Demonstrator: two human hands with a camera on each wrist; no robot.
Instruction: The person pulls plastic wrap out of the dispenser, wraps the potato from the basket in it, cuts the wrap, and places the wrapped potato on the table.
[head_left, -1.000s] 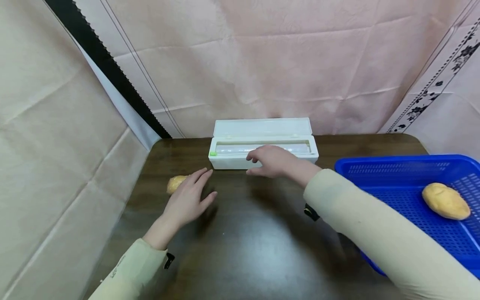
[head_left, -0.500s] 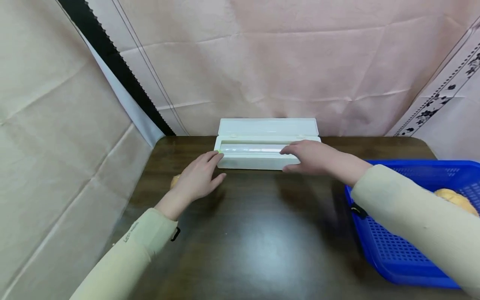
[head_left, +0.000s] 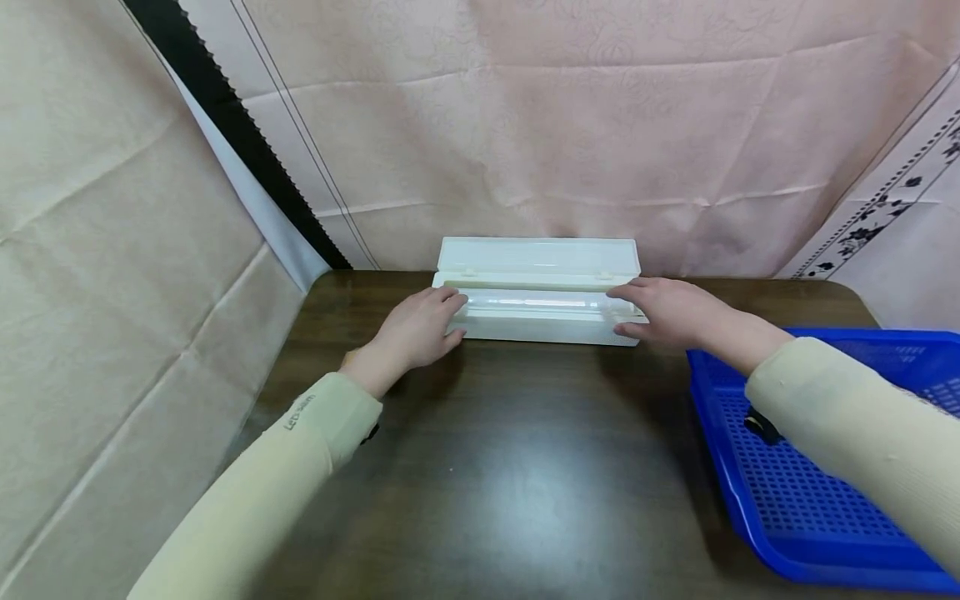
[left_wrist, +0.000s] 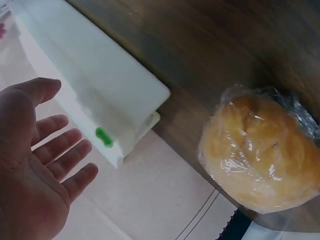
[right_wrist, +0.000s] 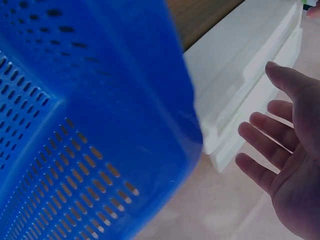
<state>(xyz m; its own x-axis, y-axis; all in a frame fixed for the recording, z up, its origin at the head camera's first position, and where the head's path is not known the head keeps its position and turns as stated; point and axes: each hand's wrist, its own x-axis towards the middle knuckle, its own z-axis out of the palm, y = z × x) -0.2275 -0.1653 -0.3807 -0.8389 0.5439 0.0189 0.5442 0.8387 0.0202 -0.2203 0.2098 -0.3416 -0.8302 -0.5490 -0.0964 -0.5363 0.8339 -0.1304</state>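
A white box (head_left: 540, 327) with its lid raised stands at the table's back edge, a roll of clear film (head_left: 536, 301) inside it. At its left end is my left hand (head_left: 420, 329), fingers relaxed and holding nothing. My right hand (head_left: 671, 315) hovers over the right end, thumb apart from the fingers. In the left wrist view, the hand (left_wrist: 37, 150) is beside the box (left_wrist: 95, 65) with its green tab, and a film-wrapped bread roll (left_wrist: 260, 152) lies on the table. The right wrist view shows relaxed fingers by the box (right_wrist: 240, 60); contact is unclear.
A blue perforated basket (head_left: 757, 542) stands at the table's right side, partly under my right forearm. Pale cloth (head_left: 570, 150) hangs behind the dark wooden table (head_left: 480, 467), with more cloth at the left.
Both hands have moved to the box's ends, the right one sliding rightward along it and the left one going up and right. The bread in the basket is now hidden behind my right sleeve.
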